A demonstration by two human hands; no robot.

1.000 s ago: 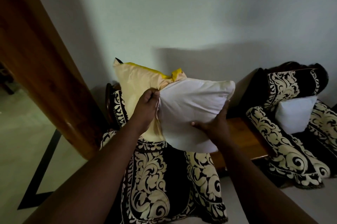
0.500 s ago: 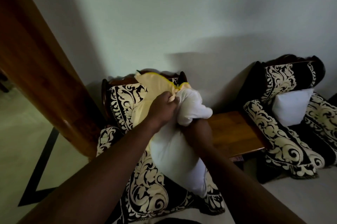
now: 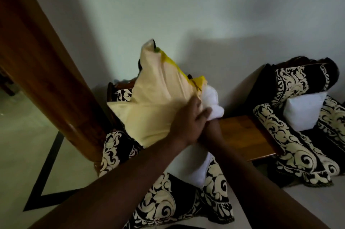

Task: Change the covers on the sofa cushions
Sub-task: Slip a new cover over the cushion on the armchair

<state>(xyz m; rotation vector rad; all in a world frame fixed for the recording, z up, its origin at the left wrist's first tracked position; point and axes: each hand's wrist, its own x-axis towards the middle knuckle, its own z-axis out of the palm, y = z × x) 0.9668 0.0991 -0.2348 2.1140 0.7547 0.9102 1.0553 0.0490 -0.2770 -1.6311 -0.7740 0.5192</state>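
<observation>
Cushion work is in mid-air over a black-and-cream patterned armchair [image 3: 164, 200]: a white cushion insert [image 3: 201, 169] hangs half inside a cream-yellow cover [image 3: 149, 109], the cover bunched up and to the left, the bare white part bulging out at the right and trailing down toward the chair seat. The left hand [image 3: 190, 122] has its fingers curled round the cover's open edge, gripping the fabric where it meets the insert. The right hand [image 3: 211, 126] sits just behind and beneath it — mostly hidden by the left hand and by cloth — so I cannot tell whether its fingers are spread or clenched; only the wrist and forearm show, pressed against the white insert. To the right, a wooden side table [image 3: 244, 135] stands between this chair and a second patterned armchair [image 3: 298, 144], on which another uncovered white cushion [image 3: 304, 111] leans against the backrest. A wooden post [image 3: 41, 64] slants along the left.
</observation>
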